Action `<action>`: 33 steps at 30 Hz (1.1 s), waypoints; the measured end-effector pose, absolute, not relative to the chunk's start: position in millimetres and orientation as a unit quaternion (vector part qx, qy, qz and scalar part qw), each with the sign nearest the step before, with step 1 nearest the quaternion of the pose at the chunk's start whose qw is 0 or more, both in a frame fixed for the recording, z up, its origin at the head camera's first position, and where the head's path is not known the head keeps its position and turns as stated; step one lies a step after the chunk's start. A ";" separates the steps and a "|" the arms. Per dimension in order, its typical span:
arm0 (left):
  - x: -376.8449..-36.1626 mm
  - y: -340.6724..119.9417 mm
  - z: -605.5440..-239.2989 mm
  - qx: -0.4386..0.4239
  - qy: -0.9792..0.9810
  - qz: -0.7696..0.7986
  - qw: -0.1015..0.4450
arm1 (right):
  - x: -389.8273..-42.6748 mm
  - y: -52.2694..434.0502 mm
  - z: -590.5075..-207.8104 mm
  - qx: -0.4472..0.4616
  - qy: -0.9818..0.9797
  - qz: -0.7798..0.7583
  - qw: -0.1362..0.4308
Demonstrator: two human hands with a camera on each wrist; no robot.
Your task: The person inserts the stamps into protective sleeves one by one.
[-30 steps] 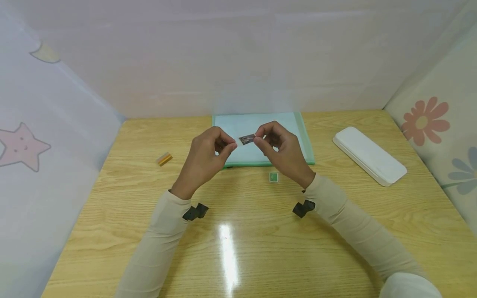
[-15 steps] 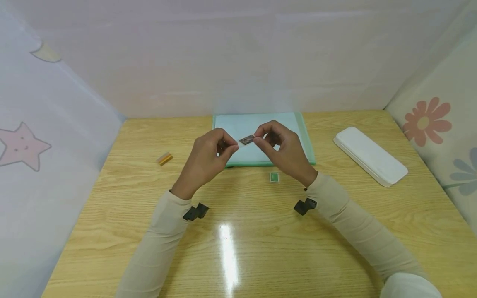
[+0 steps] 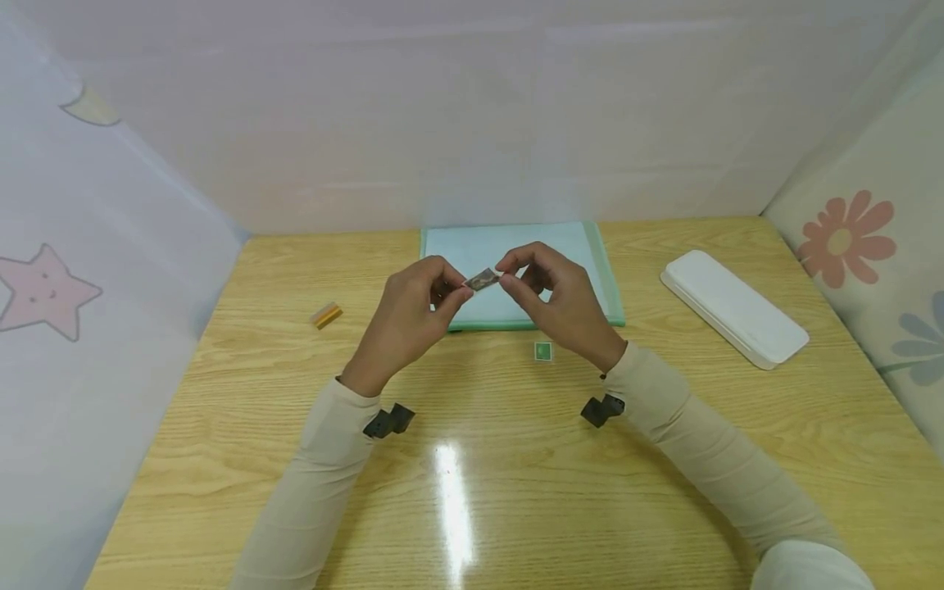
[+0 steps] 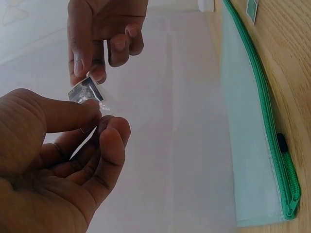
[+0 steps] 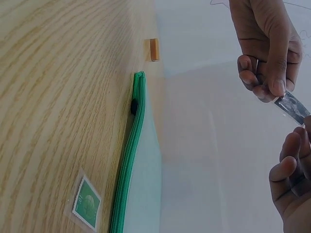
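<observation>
Both hands pinch 1 small dark stamp (image 3: 483,279) in a clear sleeve above the green pouch (image 3: 583,246) at the table's far edge: left hand (image 3: 409,315), right hand (image 3: 564,299). An uneven pull could tear it or let it slip.

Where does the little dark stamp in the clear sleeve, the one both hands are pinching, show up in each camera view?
Head: the dark stamp is at centre, between the left hand and right hand, above the green zip pouch.
Left wrist: upper left, between both hands' fingertips.
Right wrist: far right edge.
Shared landmark: the pouch's green zipper edge.
</observation>
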State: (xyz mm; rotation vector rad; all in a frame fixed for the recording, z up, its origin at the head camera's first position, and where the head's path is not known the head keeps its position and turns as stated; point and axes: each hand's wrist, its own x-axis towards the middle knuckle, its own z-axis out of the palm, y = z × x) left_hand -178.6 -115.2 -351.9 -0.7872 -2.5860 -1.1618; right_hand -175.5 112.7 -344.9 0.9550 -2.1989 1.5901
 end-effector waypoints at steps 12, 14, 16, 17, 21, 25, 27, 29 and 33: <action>-176.6 -114.6 -352.4 -0.263 -0.873 -0.400 0.089 | -174.5 108.3 -343.0 0.339 -0.753 0.539 0.165; -176.5 -113.8 -352.5 -0.267 -0.872 -0.400 0.088 | -174.6 107.7 -344.0 0.344 -0.752 0.537 0.168; -176.8 -113.3 -352.6 -0.270 -0.871 -0.401 0.087 | -174.7 107.4 -345.5 0.347 -0.752 0.534 0.172; -177.1 -113.2 -352.8 -0.271 -0.871 -0.401 0.087 | -175.1 107.5 -346.4 0.348 -0.751 0.533 0.177; -177.8 -112.6 -352.9 -0.274 -0.869 -0.403 0.082 | -176.3 107.4 -349.0 0.346 -0.753 0.523 0.199; -178.1 -112.5 -353.4 -0.277 -0.870 -0.401 0.079 | -176.9 106.4 -350.1 0.349 -0.752 0.515 0.220; -178.0 -112.4 -353.4 -0.277 -0.870 -0.401 0.078 | -176.9 105.7 -350.3 0.354 -0.748 0.513 0.228; -177.6 -112.1 -353.2 -0.275 -0.870 -0.403 0.075 | -176.5 104.8 -350.1 0.360 -0.744 0.511 0.235; -176.4 -111.2 -352.7 -0.271 -0.868 -0.411 0.065 | -175.0 103.1 -349.0 0.367 -0.743 0.503 0.244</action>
